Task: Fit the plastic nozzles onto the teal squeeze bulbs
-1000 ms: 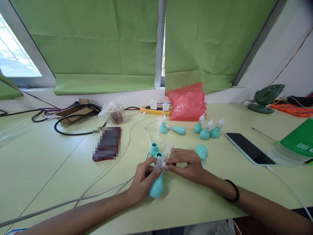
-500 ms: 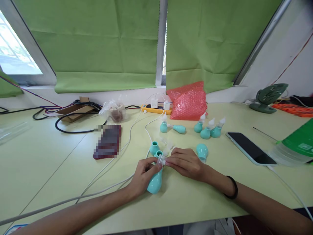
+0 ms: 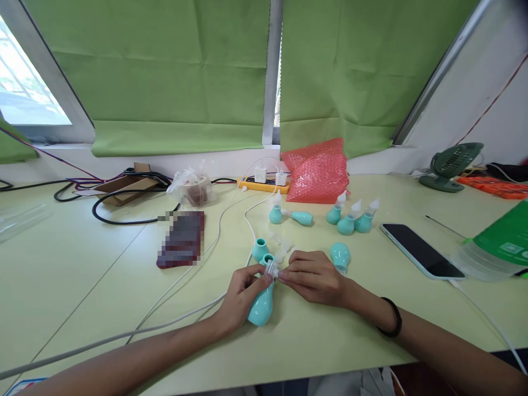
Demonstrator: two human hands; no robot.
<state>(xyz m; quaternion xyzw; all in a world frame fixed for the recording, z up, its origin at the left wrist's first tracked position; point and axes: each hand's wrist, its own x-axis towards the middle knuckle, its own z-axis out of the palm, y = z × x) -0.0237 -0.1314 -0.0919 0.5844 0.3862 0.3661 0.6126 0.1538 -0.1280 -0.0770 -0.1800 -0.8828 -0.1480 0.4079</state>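
Observation:
My left hand (image 3: 243, 294) is closed, with thumb and fingers round a clear plastic tube piece (image 3: 270, 267). My right hand (image 3: 315, 278) pinches a small translucent tip (image 3: 276, 273) at the right side of that tube. Just below my left fingers is a teal rubber bulb (image 3: 262, 309); I cannot tell whether it is joined to the tube. Two more teal bulbs, a farther one (image 3: 259, 249) and a nearer one (image 3: 268, 258), show their openings beyond my left hand. Several loose translucent tips (image 3: 282, 250) lie by my right fingertips.
Several assembled nasal aspirators (image 3: 347, 223) stand behind my right hand; another bulb (image 3: 340, 255) lies nearer. A white cable (image 3: 181, 319) passes by my left forearm. A phone (image 3: 423, 250) lies right, a dark pixelated item (image 3: 181, 239) left. Behind are a red bubble-wrap bag (image 3: 317, 173) and power strip (image 3: 262, 185).
My right fingertips and the small tip have shifted very slightly against the clear tube. My left hand keeps its hold, and the things on the table have stayed put.

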